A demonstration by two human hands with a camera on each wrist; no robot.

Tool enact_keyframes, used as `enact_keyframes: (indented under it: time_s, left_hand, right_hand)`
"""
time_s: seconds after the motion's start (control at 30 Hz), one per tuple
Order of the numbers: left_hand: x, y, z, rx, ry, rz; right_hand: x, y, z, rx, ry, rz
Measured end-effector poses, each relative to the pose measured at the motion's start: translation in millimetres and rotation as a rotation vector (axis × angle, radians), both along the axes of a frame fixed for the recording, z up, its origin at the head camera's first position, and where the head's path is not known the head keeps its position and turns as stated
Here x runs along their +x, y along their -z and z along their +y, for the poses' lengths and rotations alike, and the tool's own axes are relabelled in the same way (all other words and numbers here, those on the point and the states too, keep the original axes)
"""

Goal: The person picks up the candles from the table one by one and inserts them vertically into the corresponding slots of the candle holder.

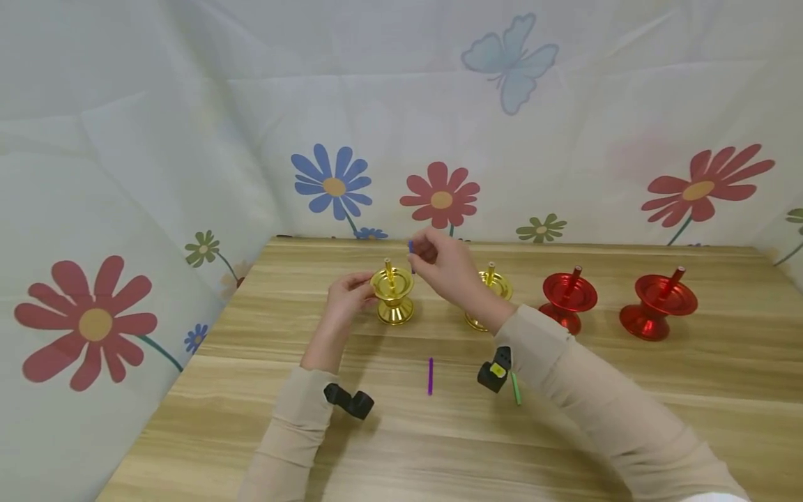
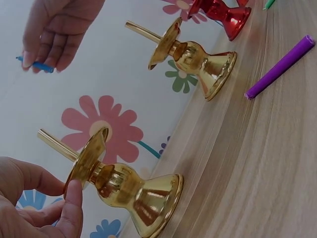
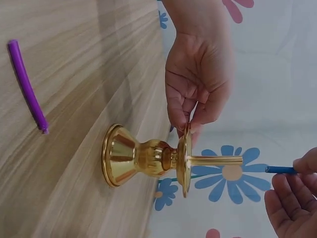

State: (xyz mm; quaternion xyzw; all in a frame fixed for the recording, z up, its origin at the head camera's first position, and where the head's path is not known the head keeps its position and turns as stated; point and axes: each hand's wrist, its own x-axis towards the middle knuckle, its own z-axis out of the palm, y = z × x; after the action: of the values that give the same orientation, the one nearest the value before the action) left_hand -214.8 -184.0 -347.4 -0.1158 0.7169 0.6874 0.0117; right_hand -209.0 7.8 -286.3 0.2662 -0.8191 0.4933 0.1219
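My left hand [image 1: 343, 303] pinches the dish rim of the leftmost gold candle holder [image 1: 394, 312], which stands upright on the table. A thin gold tube [image 3: 218, 160] rises from the middle of its dish. In my right hand [image 1: 444, 266] a short, thin blue candle [image 3: 280, 169] is pinched between thumb and fingers. The right wrist view shows the candle's end just past the tube's tip and roughly in line with it, apart from it. Part of the candle is hidden by the fingers.
A second gold candle holder [image 2: 195, 59] stands partly behind my right forearm. Two red candle holders [image 1: 569, 293] [image 1: 666, 296] are farther right. Nearer me lie a purple candle [image 1: 430, 376] and a green candle [image 1: 516, 389] on the wooden table [image 1: 263, 328]. Flowered cloth [image 1: 376, 90] hangs behind.
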Motion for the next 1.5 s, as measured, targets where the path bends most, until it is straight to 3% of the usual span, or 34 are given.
enact_keyframes:
  time_s: [0.37,0.8,1.5]
  left_hand:
    - [1.2,2.1,1,-0.006,0.009,-0.002]
    - [3.0,0.5,-3,-0.015,0.008,0.005]
    - [1.0,1.0,0,0.007,0.014,0.012]
  right_hand:
    - [-11.1,-4.7,-13,-0.029,-0.006,0.01]
    - [-26.9,-4.7,-33,-0.015,-0.005,-0.081]
    - [-35.0,4.4,-36,0.032,-0.017,-0.002]
